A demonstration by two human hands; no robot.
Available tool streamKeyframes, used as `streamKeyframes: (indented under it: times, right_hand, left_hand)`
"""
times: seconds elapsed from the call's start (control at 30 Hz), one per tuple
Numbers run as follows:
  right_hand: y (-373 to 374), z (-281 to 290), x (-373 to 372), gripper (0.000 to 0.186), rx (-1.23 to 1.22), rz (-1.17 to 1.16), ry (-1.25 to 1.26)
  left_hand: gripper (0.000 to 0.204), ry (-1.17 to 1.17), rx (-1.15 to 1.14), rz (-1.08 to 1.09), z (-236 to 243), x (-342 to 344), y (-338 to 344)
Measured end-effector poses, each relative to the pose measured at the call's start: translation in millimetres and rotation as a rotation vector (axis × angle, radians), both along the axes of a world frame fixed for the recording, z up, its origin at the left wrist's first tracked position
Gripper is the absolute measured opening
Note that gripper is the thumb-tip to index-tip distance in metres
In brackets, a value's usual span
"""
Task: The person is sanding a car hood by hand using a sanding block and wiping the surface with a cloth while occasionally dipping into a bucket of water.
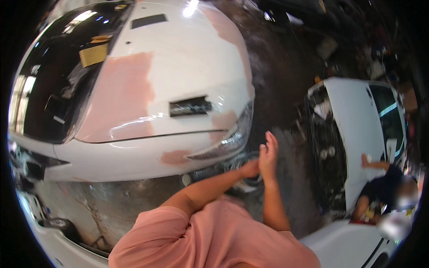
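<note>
White car points right, long axis running left to right.

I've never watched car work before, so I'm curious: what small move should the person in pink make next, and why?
Perhaps reach the left hand toward the black piece on the white hood. No tool shows in it or in the right hand; the two are close together, and that piece lies near the pink patches.
</note>
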State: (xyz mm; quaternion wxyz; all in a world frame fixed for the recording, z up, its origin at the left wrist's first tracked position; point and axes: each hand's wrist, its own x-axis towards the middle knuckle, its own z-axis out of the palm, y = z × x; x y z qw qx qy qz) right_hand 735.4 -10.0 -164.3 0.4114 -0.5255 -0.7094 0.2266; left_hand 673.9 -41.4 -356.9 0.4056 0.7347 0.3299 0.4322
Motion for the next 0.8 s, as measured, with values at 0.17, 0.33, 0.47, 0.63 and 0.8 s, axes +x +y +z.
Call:
streamKeyframes:
  times: [0.17,0.33,0.47,0.63,0.8]
  right_hand:
    - [-95.2,-164.4,152.9,0.055,-0.584,-0.256,0.123]
    - [-76.0,-175.9,108.4,0.048,-0.727,-0.2,0.604]
    - [-67.1,-172.6,141.5,0.043,-0.921,-0.296,0.792]
    - [-63.8,-172.6,155.9,0.033,-0.712,-0.401,0.084]
    - [-80.0,-187.5,121.9,0.03,-0.551,-0.36,0.053]
  left_hand:
    - [0.024,-0.335,-1.02,-0.101,99.4,-13.4,11.2]
    - [0.036,-0.437,-1.265,-0.161,127.3,-15.9,20.5]
    - [0.045,-0.53,-1.35,0.057,82.7,-18.4,25.3]
    - [0.082,-0.119,-1.551,0.137,14.5,-3.1,21.7]
    - [0.075,-0.359,-1.868,-0.029,-13.1,41.5,19.3]
